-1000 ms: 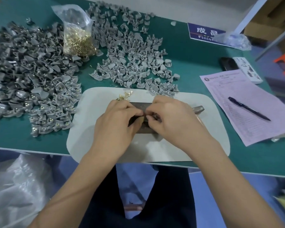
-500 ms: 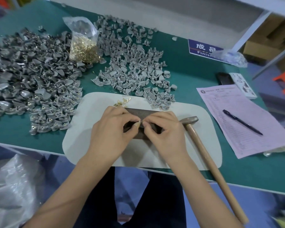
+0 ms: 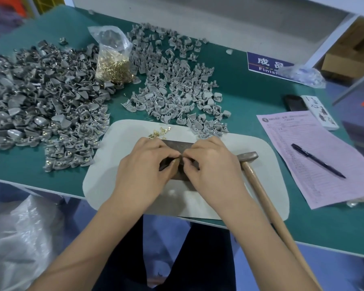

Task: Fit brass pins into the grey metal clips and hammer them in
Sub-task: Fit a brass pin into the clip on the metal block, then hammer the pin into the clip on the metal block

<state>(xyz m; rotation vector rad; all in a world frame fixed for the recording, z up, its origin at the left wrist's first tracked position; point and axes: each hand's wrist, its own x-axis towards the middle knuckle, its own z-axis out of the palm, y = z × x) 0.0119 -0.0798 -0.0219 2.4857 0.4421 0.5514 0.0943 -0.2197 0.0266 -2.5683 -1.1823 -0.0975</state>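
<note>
Both hands, left hand [image 3: 147,164] and right hand [image 3: 212,164], pinch a small clip [image 3: 181,162], mostly hidden, over the dark steel block [image 3: 178,144] near the tabletop's front edge. Seat the pin squarely before reaching for the hammer [image 3: 248,157] lying just right.

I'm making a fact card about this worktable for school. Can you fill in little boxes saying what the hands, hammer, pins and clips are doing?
Left hand: pinches a small part over the metal block
Right hand: pinches the same spot, fingertips meeting the left's
Part in the grip: too hidden to tell
Hammer: lying on the white mat, untouched
Loose brass pins: on the mat
Bag of pins: between the clip piles
Grey clips: heaped behind the mat
</note>
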